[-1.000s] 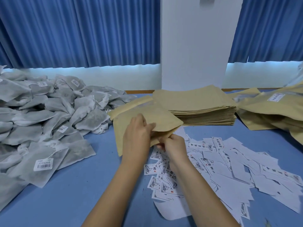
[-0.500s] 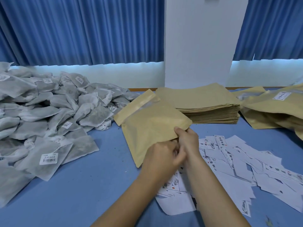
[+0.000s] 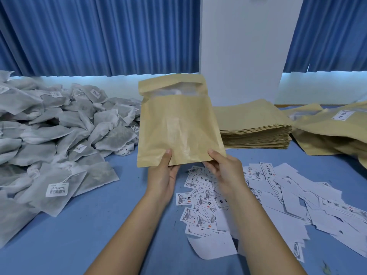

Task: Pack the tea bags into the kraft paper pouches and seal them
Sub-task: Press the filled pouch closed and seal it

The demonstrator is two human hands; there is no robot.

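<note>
Upright above the table, kraft pouch is pinched at its bottom edge by left hand and right hand.

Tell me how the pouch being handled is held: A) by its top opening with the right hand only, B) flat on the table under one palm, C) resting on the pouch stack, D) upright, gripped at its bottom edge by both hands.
D: the left hand and right hand each pinch the bottom edge of the kraft pouch, which is held upright with its opening at the top.
</note>
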